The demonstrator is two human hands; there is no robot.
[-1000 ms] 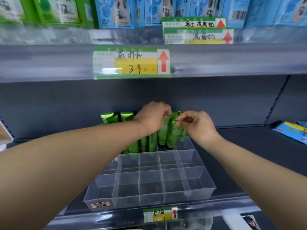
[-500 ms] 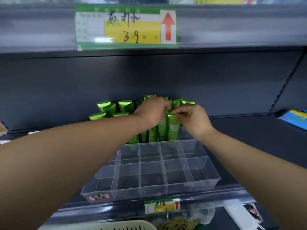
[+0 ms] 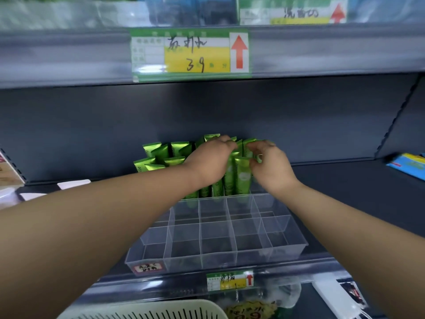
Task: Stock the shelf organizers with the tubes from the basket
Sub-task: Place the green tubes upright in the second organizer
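Observation:
Several green tubes (image 3: 162,155) stand upright in the back rows of a clear plastic organizer (image 3: 218,247) on the dark shelf. My left hand (image 3: 210,161) lies over the tops of the middle tubes, fingers curled on them. My right hand (image 3: 268,163) pinches the top of a green tube (image 3: 243,178) at the right end of the back rows. The organizer's front compartments hold nothing. The rim of a white slotted basket (image 3: 147,310) shows at the bottom edge; its contents are hidden.
A shelf edge with a yellow-green price tag (image 3: 190,54) hangs overhead. A small price tag (image 3: 230,280) sits on the lower shelf rail. A blue packet (image 3: 408,165) lies at the far right, white cards (image 3: 73,183) at the left.
My right hand has pushed its tube down among the standing ones at the right end. Both hands stay on the tube tops. The view shifted slightly downward, then back up.

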